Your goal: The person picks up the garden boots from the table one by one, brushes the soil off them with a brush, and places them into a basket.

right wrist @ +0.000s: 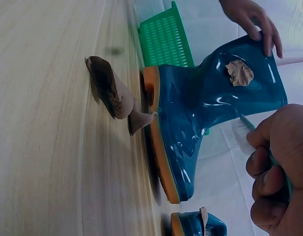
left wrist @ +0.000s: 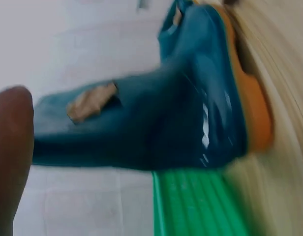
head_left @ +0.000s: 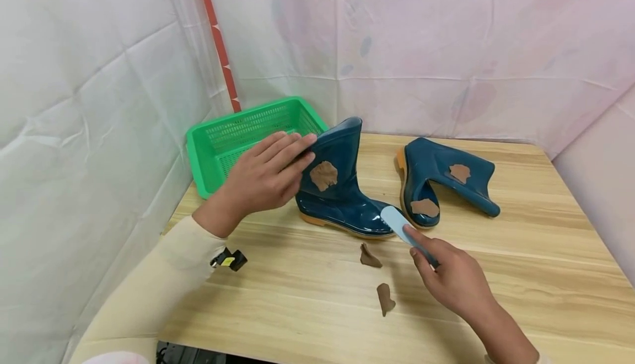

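Note:
A dark blue rubber boot point(head_left: 337, 179) stands upright on its orange sole, a brown patch point(head_left: 324, 176) stuck to its shaft. My left hand point(head_left: 270, 174) touches the shaft's top rear edge with fairly straight fingers; its thumb is hidden in the head view. In my right hand point(head_left: 453, 276) I grip a small brush by its blue handle. The brush's pale head point(head_left: 394, 219) is near the boot's toe in the head view, and its white bristles point(right wrist: 242, 135) show in the right wrist view. Whether they touch the boot I cannot tell.
The second blue boot point(head_left: 446, 174) lies on its side to the right, bearing two brown patches. Two loose brown scraps point(head_left: 385, 299) lie on the wooden table point(head_left: 297, 303). Behind the upright boot is a green plastic basket point(head_left: 198, 162), near the white cloth walls.

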Demonstrator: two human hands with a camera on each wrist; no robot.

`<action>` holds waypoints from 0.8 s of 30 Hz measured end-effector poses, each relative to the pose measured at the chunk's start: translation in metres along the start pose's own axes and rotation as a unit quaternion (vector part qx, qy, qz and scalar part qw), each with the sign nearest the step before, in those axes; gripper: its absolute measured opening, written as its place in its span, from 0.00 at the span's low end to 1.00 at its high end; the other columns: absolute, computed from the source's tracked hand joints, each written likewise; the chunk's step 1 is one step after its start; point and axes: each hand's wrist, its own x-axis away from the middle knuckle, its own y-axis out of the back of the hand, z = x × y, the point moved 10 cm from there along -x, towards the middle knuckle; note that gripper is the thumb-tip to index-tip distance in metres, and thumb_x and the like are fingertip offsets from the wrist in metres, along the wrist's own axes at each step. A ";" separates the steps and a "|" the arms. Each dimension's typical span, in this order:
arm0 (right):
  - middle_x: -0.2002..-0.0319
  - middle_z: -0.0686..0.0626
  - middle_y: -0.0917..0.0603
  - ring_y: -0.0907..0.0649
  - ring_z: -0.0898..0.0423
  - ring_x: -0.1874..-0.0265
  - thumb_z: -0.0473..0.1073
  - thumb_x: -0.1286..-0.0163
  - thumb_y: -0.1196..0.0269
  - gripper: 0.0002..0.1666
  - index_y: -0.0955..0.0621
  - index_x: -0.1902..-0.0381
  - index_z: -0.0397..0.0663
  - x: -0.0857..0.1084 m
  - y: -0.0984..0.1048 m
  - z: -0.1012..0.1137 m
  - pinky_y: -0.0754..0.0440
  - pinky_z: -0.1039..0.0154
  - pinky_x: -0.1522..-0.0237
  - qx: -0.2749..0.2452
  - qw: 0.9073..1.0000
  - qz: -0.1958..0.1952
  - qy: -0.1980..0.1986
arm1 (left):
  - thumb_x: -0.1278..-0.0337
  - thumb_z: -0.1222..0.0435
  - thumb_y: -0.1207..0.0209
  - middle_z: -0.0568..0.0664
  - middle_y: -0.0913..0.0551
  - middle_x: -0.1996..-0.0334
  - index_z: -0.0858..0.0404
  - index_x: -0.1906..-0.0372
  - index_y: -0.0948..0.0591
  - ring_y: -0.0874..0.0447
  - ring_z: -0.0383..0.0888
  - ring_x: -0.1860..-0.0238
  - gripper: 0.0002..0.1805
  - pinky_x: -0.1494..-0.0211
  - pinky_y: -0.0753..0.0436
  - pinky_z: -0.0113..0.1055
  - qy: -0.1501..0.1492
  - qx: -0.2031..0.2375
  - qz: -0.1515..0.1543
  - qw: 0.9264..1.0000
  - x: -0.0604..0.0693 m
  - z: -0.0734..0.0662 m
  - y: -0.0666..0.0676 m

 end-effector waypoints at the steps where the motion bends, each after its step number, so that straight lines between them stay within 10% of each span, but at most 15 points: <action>1: 0.68 0.58 0.16 0.34 0.69 0.85 0.37 0.29 0.33 0.32 0.22 0.29 0.61 0.000 0.000 0.000 0.36 0.69 0.83 -0.002 1.000 -0.001 0.001 | 0.32 0.64 0.41 0.58 0.26 0.30 0.68 0.33 0.21 0.26 0.54 0.31 0.25 0.24 0.35 0.46 0.012 0.000 -0.004 1.000 -0.005 0.000 0.001; 15: 0.74 0.64 0.26 0.33 0.69 0.81 0.34 0.34 0.30 0.35 0.21 0.30 0.57 -0.032 0.009 0.040 0.32 0.69 0.80 -0.033 0.992 -0.052 0.111 | 0.33 0.74 0.38 0.54 0.14 0.43 0.65 0.42 0.15 0.15 0.52 0.48 0.17 0.39 0.20 0.44 0.166 0.122 0.031 0.978 -0.030 0.021 -0.003; 24: 0.78 0.66 0.35 0.38 0.68 0.82 0.35 0.35 0.30 0.33 0.20 0.32 0.54 -0.051 0.011 0.060 0.39 0.70 0.81 -0.027 0.984 -0.071 0.164 | 0.34 0.75 0.40 0.54 0.16 0.47 0.62 0.36 0.20 0.16 0.51 0.60 0.22 0.54 0.16 0.42 0.198 0.096 0.144 0.965 -0.054 0.013 -0.015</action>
